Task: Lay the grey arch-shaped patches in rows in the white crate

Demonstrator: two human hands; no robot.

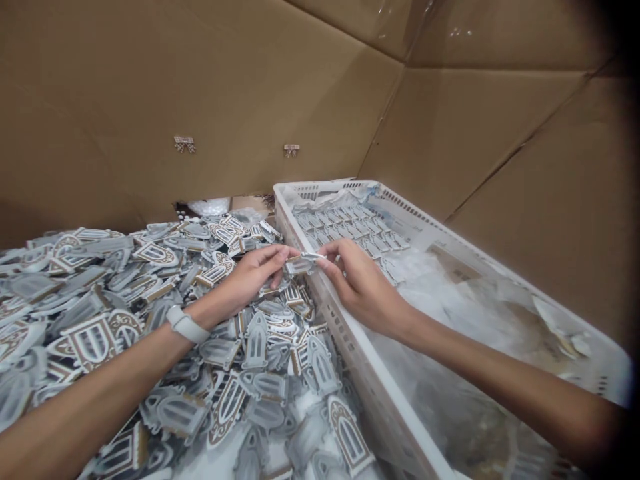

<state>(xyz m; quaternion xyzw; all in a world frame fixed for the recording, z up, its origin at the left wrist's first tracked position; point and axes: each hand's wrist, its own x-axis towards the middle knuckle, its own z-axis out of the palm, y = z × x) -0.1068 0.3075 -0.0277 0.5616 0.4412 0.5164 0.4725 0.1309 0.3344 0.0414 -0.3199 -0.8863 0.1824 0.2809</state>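
Hands meet over the crate's (pixel 320 303) left rim: I see left hand (pixel 250 277) and right hand (pixel 357 283) each pinching one window-shaped piece (pixel 301 264) between fingertips, above the loose pile (pixel 150 320).

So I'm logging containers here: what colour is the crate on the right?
White: the perforated plastic crate shows best in the head view, lined with clear plastic film.

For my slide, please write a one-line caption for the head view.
Both hands, left hand and right hand, hold one window-shaped piece above the white crate's rim.
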